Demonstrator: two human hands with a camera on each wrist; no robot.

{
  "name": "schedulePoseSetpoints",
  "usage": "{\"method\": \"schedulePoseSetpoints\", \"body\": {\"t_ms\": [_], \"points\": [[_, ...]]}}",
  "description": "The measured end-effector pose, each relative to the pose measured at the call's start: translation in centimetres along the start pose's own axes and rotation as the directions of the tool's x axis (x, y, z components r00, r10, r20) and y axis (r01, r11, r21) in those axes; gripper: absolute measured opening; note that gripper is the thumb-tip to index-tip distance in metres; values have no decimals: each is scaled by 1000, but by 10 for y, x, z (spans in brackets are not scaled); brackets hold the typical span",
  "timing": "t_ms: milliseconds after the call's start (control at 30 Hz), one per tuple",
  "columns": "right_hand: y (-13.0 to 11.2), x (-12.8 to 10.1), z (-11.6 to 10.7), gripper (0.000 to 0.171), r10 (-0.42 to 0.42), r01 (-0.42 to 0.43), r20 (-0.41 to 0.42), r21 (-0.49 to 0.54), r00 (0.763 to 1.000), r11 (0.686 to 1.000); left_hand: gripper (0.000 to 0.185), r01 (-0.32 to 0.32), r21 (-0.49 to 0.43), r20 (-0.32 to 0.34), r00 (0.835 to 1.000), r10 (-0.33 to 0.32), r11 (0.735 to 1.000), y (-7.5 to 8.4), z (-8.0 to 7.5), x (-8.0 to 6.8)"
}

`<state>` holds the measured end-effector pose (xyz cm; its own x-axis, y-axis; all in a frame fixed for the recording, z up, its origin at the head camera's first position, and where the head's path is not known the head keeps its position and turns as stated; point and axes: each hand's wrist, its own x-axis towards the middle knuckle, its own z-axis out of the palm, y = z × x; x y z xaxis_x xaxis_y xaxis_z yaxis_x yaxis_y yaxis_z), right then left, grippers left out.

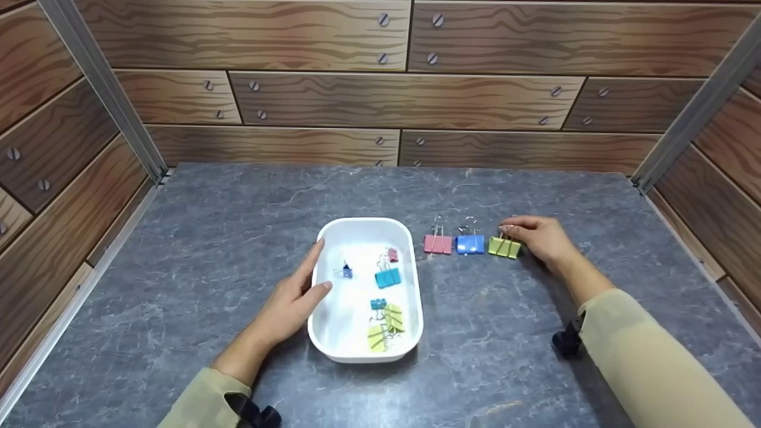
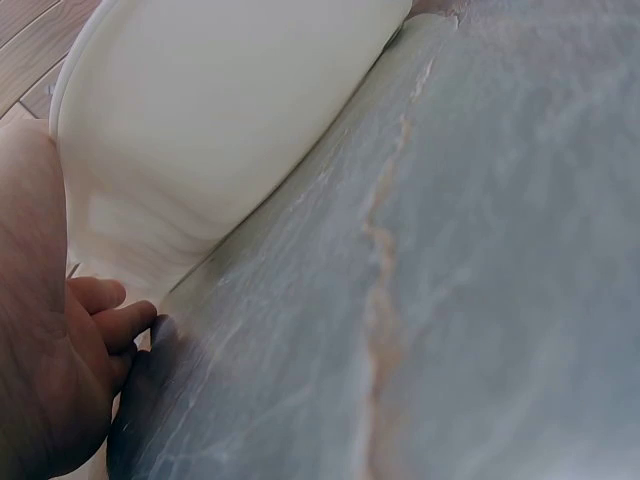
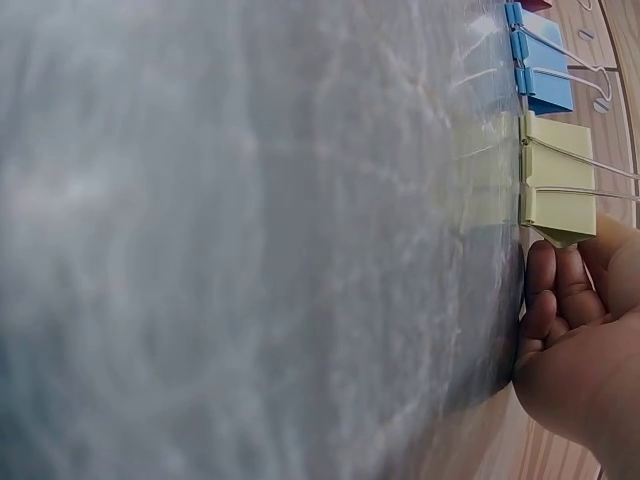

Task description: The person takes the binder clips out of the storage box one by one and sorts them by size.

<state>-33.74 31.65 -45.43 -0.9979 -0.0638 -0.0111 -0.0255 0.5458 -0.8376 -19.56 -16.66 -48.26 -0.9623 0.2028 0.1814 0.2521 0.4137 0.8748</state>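
While the yellow-green binder clip (image 1: 504, 247) is sitting at the right end of a short row on the grey table (image 1: 238, 238), the person's right hand (image 1: 542, 238) is resting right against it, fingertips touching its wire handles and its right side. From the right wrist view the fingers (image 3: 545, 290) are curling loosely just beside the clip's body, touching its corner rather than pinching it, so I would call that hand relaxed and holding nothing, likely just nudging the clip into line. The clip is standing on its flat back with the handles up, which keeps it steady.

Next to it on the left are standing a blue clip (image 1: 470, 244) and then a pink clip (image 1: 438, 244), each a little apart from its neighbour and all set the same way, so they are reading as a tidy row.

Further left a white tray (image 1: 410, 238) is lying on the table, with several smaller clips scattered inside it: a teal one (image 1: 387, 277), two yellowish ones (image 1: 385, 327), a small red one (image 1: 392, 254) and a small blue one (image 1: 346, 271). The left hand (image 1: 294, 300) is lying along the tray's left wall, fingers mostly straight and thumb on the rim, bracing it rather than gripping; in the left wrist view the fingers (image 2: 100, 310) are tucking in at the tray's base. This seems to be keeping the tray from sliding.

Wood-patterned panels (image 1: 333, 101) are enclosing the table on three sides.
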Motion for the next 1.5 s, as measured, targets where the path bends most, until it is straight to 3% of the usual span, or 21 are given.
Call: {"method": "schedulePoseSetpoints", "body": {"t_ms": [400, 667, 867, 1200, 1367, 1500], "points": [[3, -1, -2, 40, 1, -1, -1, 50, 1000, 999, 72, -1, -5, 4, 1000, 1, 1000, 1, 2, 1], [3, -6, -8, 45, 53, -50, -30, 104, 998, 993, 72, -5, -2, 8, 1000, 5, 1000, 2, 3, 2], [-2, -8, -17, 43, -21, 39, -95, 191, 995, 981, 73, -9, 7, 11, 1000, 9, 1000, 2, 2, 3], [-54, -16, -24, 39, -174, 196, -162, 126, 971, 973, 72, -10, -9, 2, 1000, 10, 1000, 1, -1, 0], [-89, -29, -7, 35, -303, 322, -126, 186, 945, 928, 72, 1, -50, 15, 1000, -1, 999, 0, 0, -1], [-113, -40, 10, 31, -368, 371, -54, 197, 928, 907, 72, -4, -41, 6, 1000, 4, 999, 0, 0, -1]]}}
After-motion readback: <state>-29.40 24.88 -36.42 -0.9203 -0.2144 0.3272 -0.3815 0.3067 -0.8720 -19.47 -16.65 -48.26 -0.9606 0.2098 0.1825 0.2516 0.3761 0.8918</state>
